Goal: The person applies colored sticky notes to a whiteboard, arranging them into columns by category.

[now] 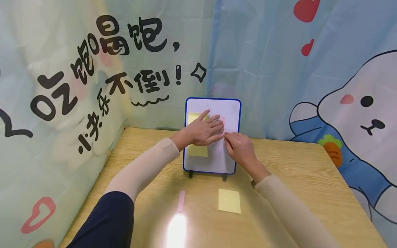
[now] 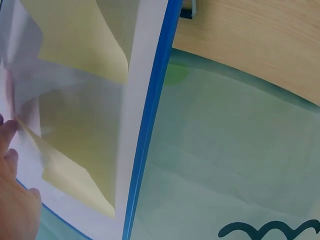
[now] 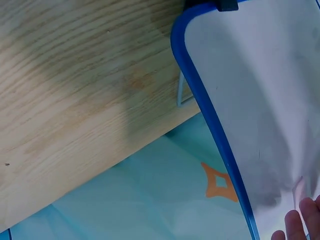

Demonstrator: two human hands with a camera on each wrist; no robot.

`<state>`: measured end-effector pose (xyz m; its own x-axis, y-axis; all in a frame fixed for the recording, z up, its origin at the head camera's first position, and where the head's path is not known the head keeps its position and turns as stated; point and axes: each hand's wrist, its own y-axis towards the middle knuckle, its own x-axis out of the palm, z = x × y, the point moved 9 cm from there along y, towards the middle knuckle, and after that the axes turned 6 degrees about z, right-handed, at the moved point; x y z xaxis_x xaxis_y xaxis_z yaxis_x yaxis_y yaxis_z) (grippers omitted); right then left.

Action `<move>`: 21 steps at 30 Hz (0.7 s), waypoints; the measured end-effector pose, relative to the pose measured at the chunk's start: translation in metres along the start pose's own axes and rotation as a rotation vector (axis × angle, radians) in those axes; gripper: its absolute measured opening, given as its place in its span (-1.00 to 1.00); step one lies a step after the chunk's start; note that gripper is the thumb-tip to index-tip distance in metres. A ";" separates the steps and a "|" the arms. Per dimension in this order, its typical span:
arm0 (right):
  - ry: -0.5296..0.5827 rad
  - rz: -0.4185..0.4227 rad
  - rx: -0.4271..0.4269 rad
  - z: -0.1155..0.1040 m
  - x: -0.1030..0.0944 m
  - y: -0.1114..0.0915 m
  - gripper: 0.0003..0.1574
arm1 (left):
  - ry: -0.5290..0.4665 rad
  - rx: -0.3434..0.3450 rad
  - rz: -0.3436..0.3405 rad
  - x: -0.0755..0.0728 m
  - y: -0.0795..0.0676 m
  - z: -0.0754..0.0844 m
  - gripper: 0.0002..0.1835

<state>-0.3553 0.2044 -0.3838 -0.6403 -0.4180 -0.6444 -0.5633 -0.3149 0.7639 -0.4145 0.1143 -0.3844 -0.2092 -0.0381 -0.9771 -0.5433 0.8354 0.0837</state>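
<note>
A small whiteboard [image 1: 221,107] with a blue rim stands upright on black feet. My left hand [image 1: 204,132] lies across its upper part, fingers straight and spread, fingertips at a pink paper strip [image 1: 223,120]. At the strip's lower end, my right hand [image 1: 243,148] pinches with thumb and curled fingers. Two yellow sticky notes are stuck on the board's left side: an upper note [image 1: 194,117], partly hidden by my left hand, and a lower note [image 1: 198,151]. The left wrist view shows the upper note's free edge [image 2: 75,180] lifting off the surface.
On the wooden table [image 1: 279,193] before the board lie another yellow sticky note [image 1: 229,201] and a second pink strip [image 1: 181,201]. A bright light patch [image 1: 176,230] shines below that strip. Printed curtains [image 1: 257,69] enclose the table at the back and sides.
</note>
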 end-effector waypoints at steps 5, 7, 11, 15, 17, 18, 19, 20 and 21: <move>0.007 0.014 -0.045 -0.004 -0.005 -0.005 -0.74 | -0.042 0.022 -0.003 0.000 -0.006 0.009 -0.31; 0.019 0.033 -0.050 -0.006 -0.012 -0.007 -0.74 | -0.076 0.030 0.022 -0.004 -0.012 0.012 -0.32; 0.051 0.115 -0.006 -0.007 -0.034 -0.009 -0.74 | -0.132 0.025 0.156 -0.024 -0.034 0.010 -0.37; 0.048 0.207 0.057 0.000 -0.056 -0.016 -0.70 | -0.145 -0.011 0.347 -0.038 -0.072 -0.004 -0.41; 0.037 0.231 0.097 0.005 -0.063 -0.023 -0.64 | -0.149 -0.040 0.446 -0.038 -0.095 -0.012 -0.36; 0.031 0.231 0.124 0.009 -0.065 -0.028 -0.59 | -0.154 -0.062 0.492 -0.036 -0.107 -0.016 -0.32; 0.029 0.215 0.155 0.012 -0.065 -0.034 -0.53 | -0.154 -0.090 0.540 -0.034 -0.119 -0.021 -0.27; 0.030 0.189 0.195 0.016 -0.066 -0.040 -0.45 | -0.154 -0.128 0.580 -0.030 -0.131 -0.026 -0.22; 0.035 0.149 0.244 0.020 -0.064 -0.046 -0.37 | -0.155 -0.171 0.611 -0.026 -0.142 -0.031 -0.18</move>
<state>-0.2986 0.2628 -0.3786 -0.7095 -0.4748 -0.5208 -0.5759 -0.0352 0.8167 -0.3573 -0.0208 -0.3652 -0.4083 0.5059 -0.7598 -0.4879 0.5825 0.6501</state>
